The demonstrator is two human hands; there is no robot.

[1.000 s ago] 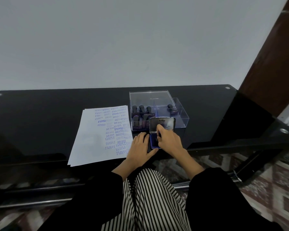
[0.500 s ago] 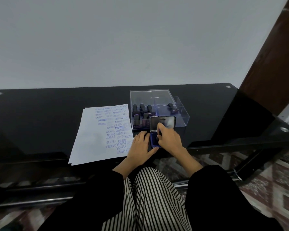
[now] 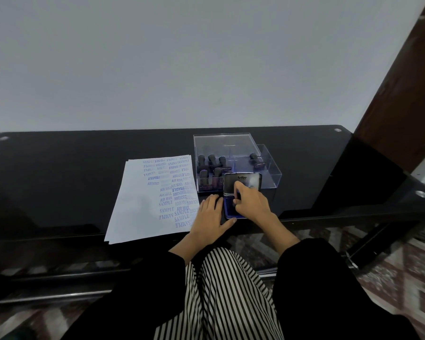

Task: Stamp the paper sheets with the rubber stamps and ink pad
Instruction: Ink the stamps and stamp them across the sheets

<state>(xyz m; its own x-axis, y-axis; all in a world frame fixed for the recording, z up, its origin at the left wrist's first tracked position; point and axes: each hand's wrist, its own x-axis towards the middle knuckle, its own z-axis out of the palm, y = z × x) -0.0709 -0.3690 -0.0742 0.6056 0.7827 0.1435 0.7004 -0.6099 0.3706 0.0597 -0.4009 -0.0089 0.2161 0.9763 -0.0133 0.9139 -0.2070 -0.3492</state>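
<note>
A stack of white paper sheets (image 3: 142, 204) lies on the black table, its right half covered with blue stamped words. The blue ink pad (image 3: 228, 209) sits open right of the paper, its dark lid (image 3: 242, 180) raised. My right hand (image 3: 252, 204) grips a dark rubber stamp (image 3: 236, 196) and holds it down on the pad. My left hand (image 3: 210, 217) rests flat on the table beside the pad, thumb touching its near corner. Several dark stamps (image 3: 212, 168) stand in a clear box (image 3: 270, 173) behind the pad.
The black glass table (image 3: 59, 180) runs left and right, its near edge just in front of my hands. A brown wooden post (image 3: 402, 94) rises at the right. My striped shirt and black sleeves fill the bottom of the view.
Both hands stay in place at the ink pad; the view has shifted only slightly.
</note>
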